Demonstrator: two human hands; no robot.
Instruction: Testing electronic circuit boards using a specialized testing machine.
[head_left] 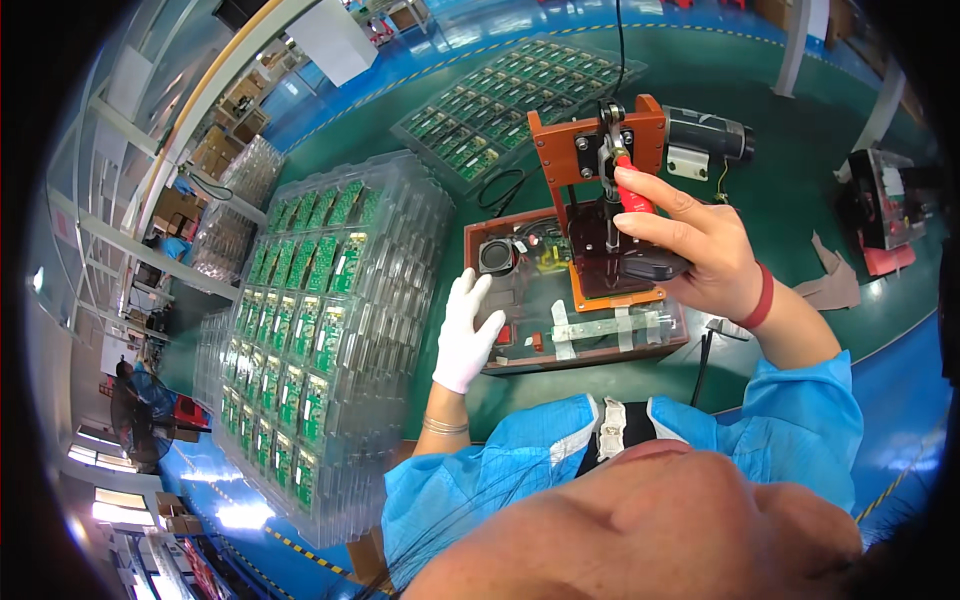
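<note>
A test fixture with an orange upright frame [648, 140] stands on a clear-topped box [520, 350]. My bare right hand [705, 245] has its fingers on the red lever handle [634, 190] of the fixture's toggle clamp. Beneath that hand sits a dark rounded object [655, 266]; whether the palm holds it, I cannot tell. My left hand [465, 332], in a white glove, rests at the box's left edge with thumb and fingers apart, holding nothing. Inside the box, a round black speaker-like part [495, 256] and wiring show. The dark plate under the clamp hides whatever lies below it.
Stacked clear plastic trays [385, 290] with green circuit boards [312, 330] rise on the left. Another board-filled tray [500, 110] lies at the back. A cylindrical motor [708, 135] is behind the fixture; a black device [885, 200] stands far right. Cables cross the green mat.
</note>
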